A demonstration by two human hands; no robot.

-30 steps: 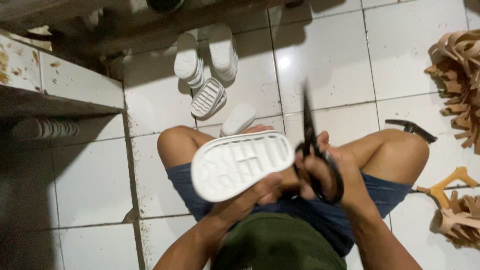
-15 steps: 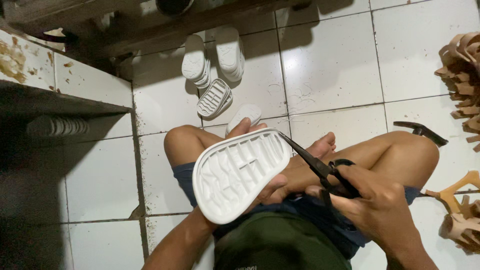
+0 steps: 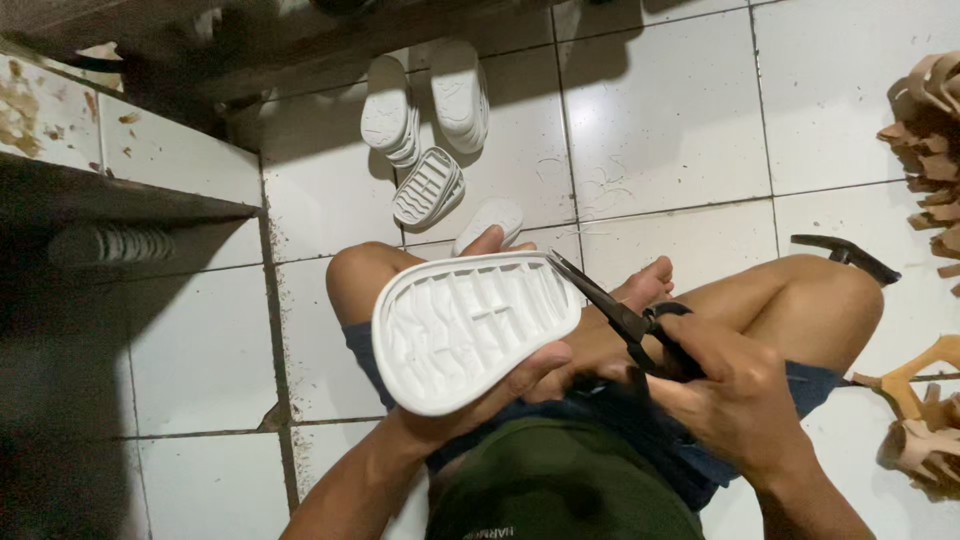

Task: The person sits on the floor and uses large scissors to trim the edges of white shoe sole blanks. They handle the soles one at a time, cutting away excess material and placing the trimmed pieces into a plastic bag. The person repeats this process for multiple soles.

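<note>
**Scissors at the sole's edge**

Seated cross-legged on white floor tiles point(image 3: 660, 120). Left hand point(image 3: 480, 395) wrapped around a white shoe sole point(image 3: 470, 325), tread side up, above the lap. Right hand point(image 3: 735, 395) closed on black scissors point(image 3: 615, 310), tips touching the sole's rim. Farther off: more white soles point(image 3: 430, 110) on the floor; tan straps point(image 3: 925, 125) at right.

White shoe sole point(image 3: 470, 330) looks like matt moulded rubber or foam, ribbed tread, smooth rim; scissors point(image 3: 610, 310) are dark, dull metal blades with black handles. Floor point(image 3: 660, 120) is glossy white ceramic tile with dirty grout, shorts point(image 3: 800, 385) are blue denim-like cloth. Tan heel pieces point(image 3: 925, 125) look matt, plastic or wood, can't tell.
</note>
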